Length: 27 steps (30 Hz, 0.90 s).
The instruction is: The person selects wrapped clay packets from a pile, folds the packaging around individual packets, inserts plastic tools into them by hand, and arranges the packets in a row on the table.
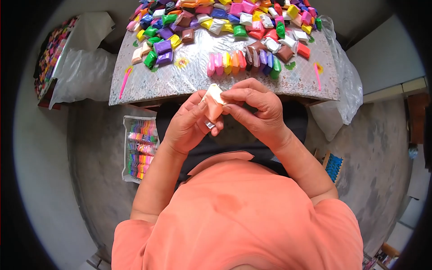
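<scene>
Between both hands, above the lap and just off the table's front edge, is a small peach-coloured packet (pixel 213 104). My left hand (pixel 184 123) grips it from the left side, its fingers wrapped round below; a ring shows on one finger. My right hand (pixel 261 110) pinches the packet's upper right edge with thumb and fingertips. On the patterned table (pixel 166 85), in front of the hands, a row of coloured packets (pixel 243 63) stands side by side, from pink at the left to green at the right.
A large heap of coloured packets (pixel 218 13) covers the table's back. Pink sticks (pixel 125 83) lie near both side edges. A white basket (pixel 127 148) of packets is on the floor at the left. Plastic bags (pixel 83 74) hang at both sides. A blue-bristled object (pixel 333 167) lies right.
</scene>
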Tool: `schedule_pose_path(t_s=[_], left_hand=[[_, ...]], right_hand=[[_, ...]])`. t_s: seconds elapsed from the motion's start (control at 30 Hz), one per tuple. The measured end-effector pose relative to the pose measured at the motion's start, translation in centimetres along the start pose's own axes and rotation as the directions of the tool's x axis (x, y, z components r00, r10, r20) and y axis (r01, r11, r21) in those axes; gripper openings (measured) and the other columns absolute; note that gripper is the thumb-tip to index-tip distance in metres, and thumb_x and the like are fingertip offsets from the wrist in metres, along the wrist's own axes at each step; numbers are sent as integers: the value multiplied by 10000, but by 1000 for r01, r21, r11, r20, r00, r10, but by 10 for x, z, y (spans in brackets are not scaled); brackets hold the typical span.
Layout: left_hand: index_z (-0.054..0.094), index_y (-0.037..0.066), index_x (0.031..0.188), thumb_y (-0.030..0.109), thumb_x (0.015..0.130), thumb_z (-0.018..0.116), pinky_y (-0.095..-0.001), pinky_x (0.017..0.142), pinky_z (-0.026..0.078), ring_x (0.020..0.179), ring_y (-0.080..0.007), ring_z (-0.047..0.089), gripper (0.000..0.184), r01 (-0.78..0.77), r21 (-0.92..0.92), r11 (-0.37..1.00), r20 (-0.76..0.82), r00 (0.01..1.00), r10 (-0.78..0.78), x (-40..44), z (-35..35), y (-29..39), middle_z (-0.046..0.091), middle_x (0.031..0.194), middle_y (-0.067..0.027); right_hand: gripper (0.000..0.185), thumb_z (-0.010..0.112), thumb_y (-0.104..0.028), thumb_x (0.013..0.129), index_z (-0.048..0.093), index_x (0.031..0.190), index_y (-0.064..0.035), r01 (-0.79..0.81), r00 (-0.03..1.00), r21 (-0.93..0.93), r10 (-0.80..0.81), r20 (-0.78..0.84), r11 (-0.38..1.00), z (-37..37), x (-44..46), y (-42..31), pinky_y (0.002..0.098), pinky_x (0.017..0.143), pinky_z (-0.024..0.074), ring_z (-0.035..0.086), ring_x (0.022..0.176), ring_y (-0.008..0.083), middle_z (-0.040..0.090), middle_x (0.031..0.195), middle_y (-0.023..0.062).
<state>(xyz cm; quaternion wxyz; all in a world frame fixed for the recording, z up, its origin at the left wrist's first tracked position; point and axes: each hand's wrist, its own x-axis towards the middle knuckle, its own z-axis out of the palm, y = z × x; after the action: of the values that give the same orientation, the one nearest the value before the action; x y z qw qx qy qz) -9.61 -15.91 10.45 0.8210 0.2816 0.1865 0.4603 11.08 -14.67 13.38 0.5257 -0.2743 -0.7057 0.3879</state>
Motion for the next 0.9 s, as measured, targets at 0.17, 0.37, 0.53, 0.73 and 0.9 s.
schedule_pose_path(t_s=[0.17, 0.37, 0.53, 0.73, 0.9], left_hand=[[477, 41, 1245, 252, 988, 594, -318, 623, 553, 816, -247, 671, 353, -15, -58, 998, 8, 1000, 15, 0, 1, -7, 636, 1064, -141], [474, 42, 1255, 214, 971, 622, -312, 652, 566, 869, -237, 674, 363, -27, -55, 998, -20, 999, 25, -1, 6, -12, 633, 1094, -141], [545, 29, 1178, 175, 949, 654, -303, 697, 598, 893, -214, 692, 292, -69, -121, 990, -193, 980, 45, -4, 0, -21, 664, 1071, -140], [596, 39, 1002, 171, 972, 619, -283, 660, 590, 811, -184, 698, 136, -106, -52, 993, -230, 969, 92, -6, -5, -22, 692, 916, -112], [595, 41, 943, 185, 982, 604, -271, 616, 574, 735, -168, 684, 150, -118, 113, 987, -250, 958, 143, -5, 4, -17, 690, 864, -107]], right_hand=[[158, 730, 35, 812, 674, 951, -17, 20, 1000, -61, -20, -2, 998, -1, -6, -1, 261, 659, 503, 622, 774, 158, 605, 911, 74], [117, 706, 41, 818, 637, 879, -30, 2, 1000, -17, -2, -11, 1000, 1, -8, -7, 283, 640, 470, 581, 727, 175, 589, 814, 66], [114, 713, 20, 817, 639, 878, -41, 14, 1000, -63, -15, -23, 998, 4, -10, -4, 290, 637, 457, 559, 719, 183, 585, 789, 59], [103, 718, 5, 831, 648, 894, -37, 26, 1000, -64, -25, 18, 998, 5, -15, 7, 277, 653, 450, 554, 724, 158, 585, 807, 44], [98, 695, -4, 887, 674, 983, 3, -224, 962, 411, 269, -54, 884, 0, -14, 0, 242, 753, 470, 562, 835, 88, 589, 890, 14]])
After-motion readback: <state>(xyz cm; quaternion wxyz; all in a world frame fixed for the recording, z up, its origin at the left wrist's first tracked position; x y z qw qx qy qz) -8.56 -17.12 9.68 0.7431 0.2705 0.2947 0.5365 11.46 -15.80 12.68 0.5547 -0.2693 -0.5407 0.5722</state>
